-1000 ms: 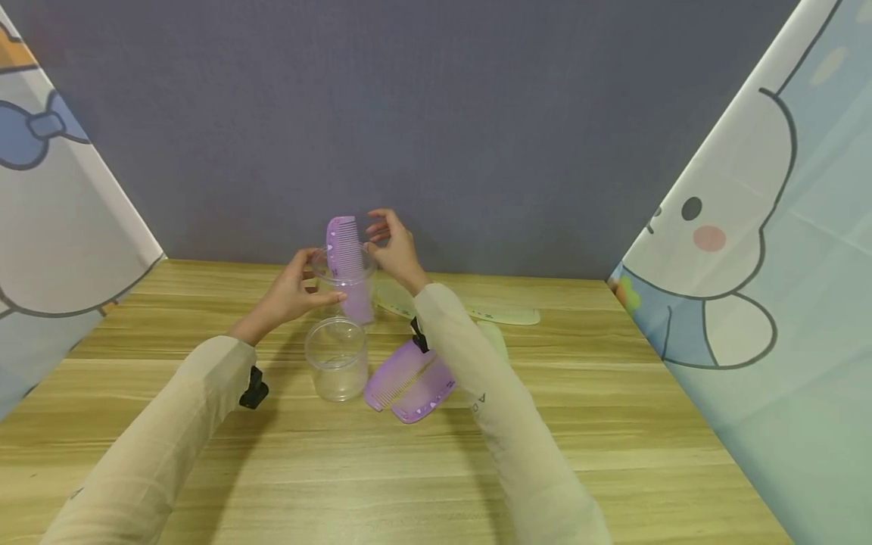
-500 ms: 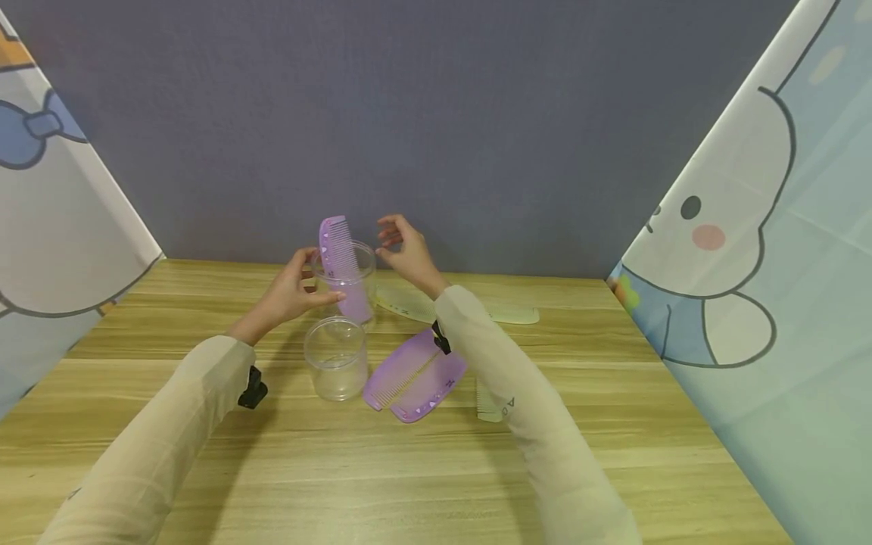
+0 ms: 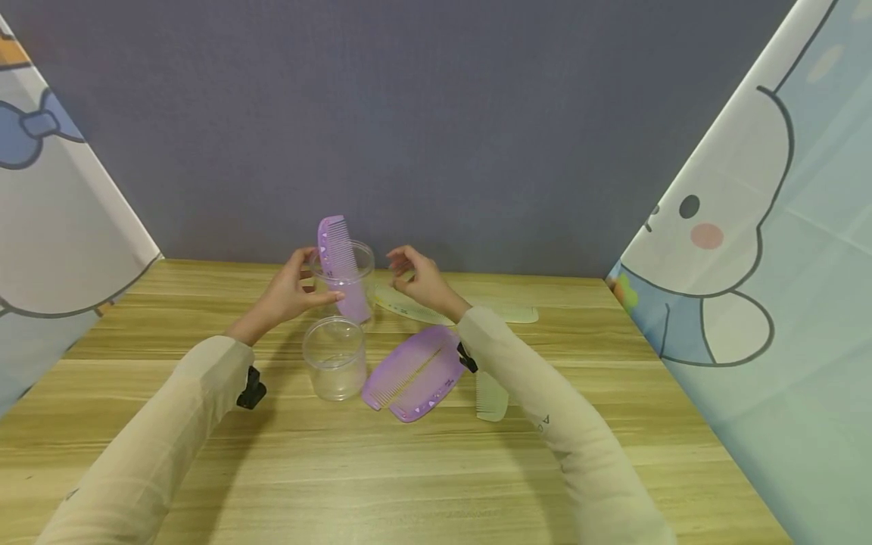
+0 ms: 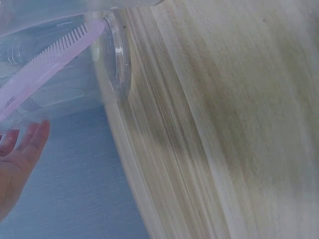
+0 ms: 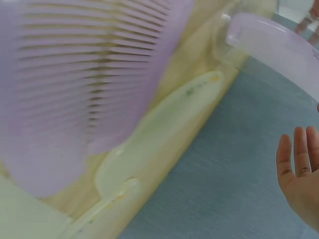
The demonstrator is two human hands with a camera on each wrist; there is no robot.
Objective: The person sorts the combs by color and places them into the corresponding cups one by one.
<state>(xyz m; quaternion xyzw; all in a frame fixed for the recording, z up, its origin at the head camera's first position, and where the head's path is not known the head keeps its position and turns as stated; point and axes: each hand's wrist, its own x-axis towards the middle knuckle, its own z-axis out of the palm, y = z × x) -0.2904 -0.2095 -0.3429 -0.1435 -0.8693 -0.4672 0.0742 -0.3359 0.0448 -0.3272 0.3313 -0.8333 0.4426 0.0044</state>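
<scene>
My left hand (image 3: 282,295) grips the rear clear plastic cup (image 3: 368,263), thumb in front and fingers at its left side. Inside that cup a purple comb (image 3: 335,250) leans upright, its upper half above the rim. The left wrist view shows the comb (image 4: 55,59) slanting through the clear wall, fingertips at the cup. To the right of the cup my right hand (image 3: 425,286) hovers with relaxed, slightly bent fingers, holding nothing. Below it lies a pale green comb (image 3: 409,309) on the table. In the right wrist view the hand (image 5: 301,181) appears apart from the combs.
A second clear cup (image 3: 334,367) stands in front of the held one. Two purple combs, one left (image 3: 402,363) and one right (image 3: 432,393), lie teeth to teeth beside it. More pale green combs lie at right (image 3: 521,314) and in front (image 3: 490,397). A grey wall (image 3: 436,136) borders the table.
My right hand has let go of the purple comb and moved right and down, away from the cup. The comb has tipped left against the rim. My left hand stays at the cup.
</scene>
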